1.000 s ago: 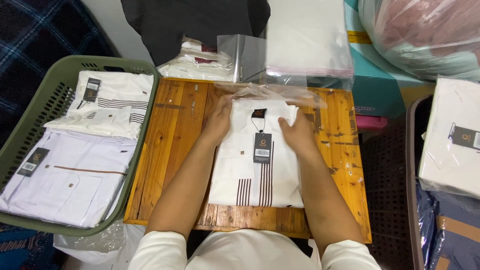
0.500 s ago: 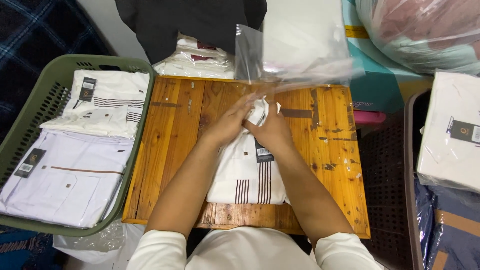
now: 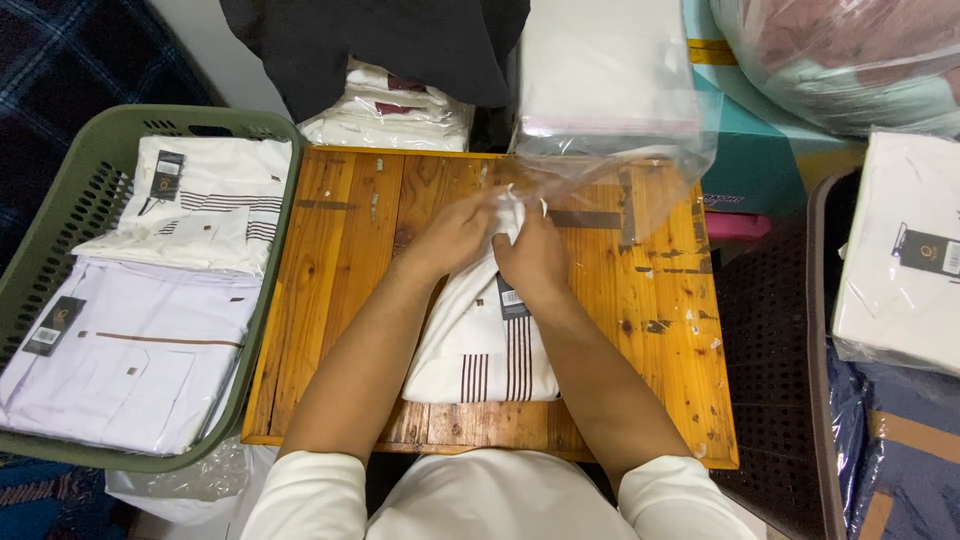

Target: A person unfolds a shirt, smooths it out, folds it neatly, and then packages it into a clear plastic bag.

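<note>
A folded white shirt (image 3: 487, 350) with dark stripes and a dark hang tag lies on a small wooden table (image 3: 340, 260). My left hand (image 3: 455, 232) and my right hand (image 3: 532, 250) are side by side, both closed on the shirt's top end, which is bunched and lifted a little. A clear plastic bag (image 3: 620, 175) lies open just beyond the hands, its mouth toward the shirt.
A green basket (image 3: 55, 235) on the left holds folded white shirts (image 3: 150, 300). Packed shirts (image 3: 390, 120) and dark cloth (image 3: 380, 40) sit behind the table. A dark brown basket (image 3: 780, 360) and a bagged shirt (image 3: 905, 260) are on the right.
My hands moved from the shirt's shoulders inward to its collar end, gathering and lifting it. The plastic bag shifted off the shirt's top and now lies just beyond it.
</note>
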